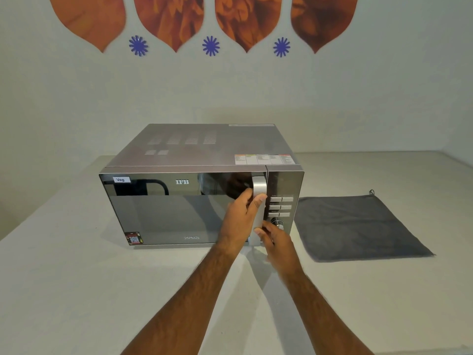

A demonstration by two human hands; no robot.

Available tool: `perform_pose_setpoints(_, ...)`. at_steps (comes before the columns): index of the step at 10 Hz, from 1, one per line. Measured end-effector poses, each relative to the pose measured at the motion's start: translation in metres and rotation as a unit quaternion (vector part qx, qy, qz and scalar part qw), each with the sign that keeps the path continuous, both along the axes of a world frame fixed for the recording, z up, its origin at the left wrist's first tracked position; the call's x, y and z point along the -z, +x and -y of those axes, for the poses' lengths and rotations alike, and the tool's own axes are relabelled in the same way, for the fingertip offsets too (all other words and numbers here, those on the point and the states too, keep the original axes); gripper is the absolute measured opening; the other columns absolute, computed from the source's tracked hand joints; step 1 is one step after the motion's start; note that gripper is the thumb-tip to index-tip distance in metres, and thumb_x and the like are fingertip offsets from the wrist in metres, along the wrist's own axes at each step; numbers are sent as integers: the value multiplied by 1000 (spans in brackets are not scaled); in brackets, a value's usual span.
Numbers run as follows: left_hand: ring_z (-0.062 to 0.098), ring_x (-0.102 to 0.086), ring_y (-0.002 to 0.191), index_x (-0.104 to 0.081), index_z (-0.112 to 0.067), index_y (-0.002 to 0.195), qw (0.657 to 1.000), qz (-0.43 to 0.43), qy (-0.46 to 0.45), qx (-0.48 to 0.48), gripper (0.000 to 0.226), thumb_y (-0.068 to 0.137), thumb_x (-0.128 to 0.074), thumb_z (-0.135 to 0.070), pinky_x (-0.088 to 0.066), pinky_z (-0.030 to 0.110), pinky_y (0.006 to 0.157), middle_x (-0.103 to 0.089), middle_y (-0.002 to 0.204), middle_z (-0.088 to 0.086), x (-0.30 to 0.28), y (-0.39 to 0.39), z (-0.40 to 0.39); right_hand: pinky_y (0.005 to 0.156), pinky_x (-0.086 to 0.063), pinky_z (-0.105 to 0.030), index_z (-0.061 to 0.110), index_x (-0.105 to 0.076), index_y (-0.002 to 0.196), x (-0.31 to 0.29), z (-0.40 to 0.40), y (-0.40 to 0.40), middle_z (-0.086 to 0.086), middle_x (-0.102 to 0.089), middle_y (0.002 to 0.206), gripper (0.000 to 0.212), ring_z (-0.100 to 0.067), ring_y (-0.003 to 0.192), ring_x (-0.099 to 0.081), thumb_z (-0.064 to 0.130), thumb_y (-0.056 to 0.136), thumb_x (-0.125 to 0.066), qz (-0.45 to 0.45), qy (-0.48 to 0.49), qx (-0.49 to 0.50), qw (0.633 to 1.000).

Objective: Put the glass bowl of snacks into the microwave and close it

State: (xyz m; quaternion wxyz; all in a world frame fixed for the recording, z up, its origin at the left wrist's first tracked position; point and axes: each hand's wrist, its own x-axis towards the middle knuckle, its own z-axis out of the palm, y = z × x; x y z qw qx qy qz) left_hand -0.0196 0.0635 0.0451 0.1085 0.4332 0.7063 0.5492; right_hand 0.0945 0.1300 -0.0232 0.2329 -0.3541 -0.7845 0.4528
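I see the microwave [194, 196] standing toward the back of the counter [76, 278], its dark mirrored door [166, 213] flush with the front and shut. My left hand [240, 221] is wrapped around the silver handle [259, 201] at the door's right side, fingers curled behind the bar and the thumb laid across its front. My right hand [275, 242] sits lower on the same handle, its fingertips touching the bar near the bottom; the fingers are loosely bent and close together, and I cannot tell whether they actually grip it. Just right of the handle lies the control panel [281, 208] with rows of buttons and a round knob [277, 224], partly covered by the right hand.

I cannot see the glass bowl of snacks anywhere; the door reflects the room and hides whatever is inside.

A dark grey cloth [358, 226] lies flat on the counter to the right of the microwave, close beside it but not touching. A small white label reading "Veg" [120, 179] sits at the door's top left corner.
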Motion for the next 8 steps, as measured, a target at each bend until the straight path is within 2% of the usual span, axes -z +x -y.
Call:
perform_pose_setpoints(1,2,-65,103,-61,-23,140,1000,2,-5,0,41,108,-51,-47,-48,5,84,-68,123,-11,0,1,0,114,-50,-51,23,-55,147,-1,0,0,-1,-63,146,50,-25,131,-61,48,105,-49,0,-10,-1,1000)
perform_pose_setpoints(2,-5,-63,98,-60,-24,140,1000,-1,-9,0,40,108,-51,-47,-46,0,77,-65,120,-16,0,1,1,114,-50,-53,23,-54,148,-2,1,0,-1,-62,147,50,-26,132,-61,48,105,-49,2,-14,-4,1000)
perform_pose_setpoints(3,-6,-63,100,-61,-26,139,1000,-1,-12,-1,39,108,-51,-47,-47,1,77,-66,120,-16,0,2,2,115,-49,-53,23,-54,149,-4,2,1,-1,-62,147,49,-26,132,-61,47,105,-50,2,-16,-6,1000)
perform_pose_setpoints(4,2,-65,106,-61,-24,139,1000,8,-7,-7,39,109,-51,-46,-49,9,87,-68,124,-12,1,6,2,113,-50,-53,23,-55,147,-5,0,2,-1,-63,145,48,-25,130,-62,47,106,-50,-3,-13,-12,1000)
perform_pose_setpoints(5,4,-63,110,-60,-26,141,1000,6,-6,-13,38,111,-49,-44,-56,23,96,-66,124,-15,3,11,4,112,-52,-50,24,-57,144,-4,1,2,0,-65,142,45,-24,127,-64,48,106,-50,-3,-9,-16,1000)
perform_pose_setpoints(6,14,-64,126,-55,-21,150,999,-4,-34,-42,44,112,-47,-42,-55,40,110,-67,139,-5,7,15,6,104,-50,-30,26,-57,141,4,4,0,2,-67,139,42,-20,123,-66,49,107,-45,30,48,3,998)
perform_pose_setpoints(7,22,-62,136,-54,-23,153,995,-22,-75,-65,44,112,-49,-37,-51,38,111,-66,147,3,13,16,16,100,-51,-31,29,-54,140,12,13,4,2,-67,139,38,-21,122,-67,47,108,-43,47,58,29,997)
perform_pose_setpoints(8,20,-64,134,-57,-30,151,993,-25,-93,-60,43,109,-53,-40,-52,35,106,-68,146,-1,34,15,40,107,-54,-42,31,-49,143,31,20,10,3,-64,144,41,-24,126,-65,51,106,-48,58,61,35,996)
